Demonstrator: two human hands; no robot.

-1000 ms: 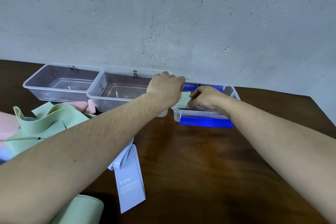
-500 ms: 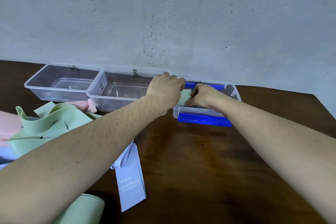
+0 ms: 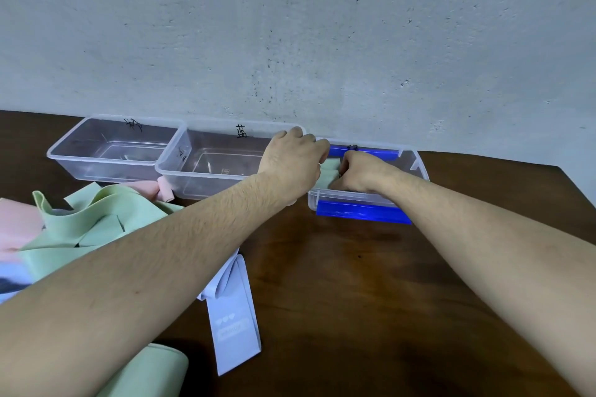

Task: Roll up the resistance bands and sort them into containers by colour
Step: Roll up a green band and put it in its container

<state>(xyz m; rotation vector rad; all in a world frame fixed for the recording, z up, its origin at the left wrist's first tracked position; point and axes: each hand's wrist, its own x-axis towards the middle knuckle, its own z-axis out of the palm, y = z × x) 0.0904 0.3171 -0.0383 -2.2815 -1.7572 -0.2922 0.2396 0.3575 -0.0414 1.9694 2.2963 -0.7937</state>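
green roll (image 3: 329, 171) mostly hidden between hands, container labels (image 3: 243, 131) unreadable, fingertips unseen

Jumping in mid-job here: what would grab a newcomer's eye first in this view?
Both hands meet over the rightmost container, the one with blue clips: the left hand and right hand pinch a rolled green band between them above it. Two clear containers to its left along the wall look unfilled. A loose heap of green and pink bands lies at the table's left, a pale blue band nearer the camera.
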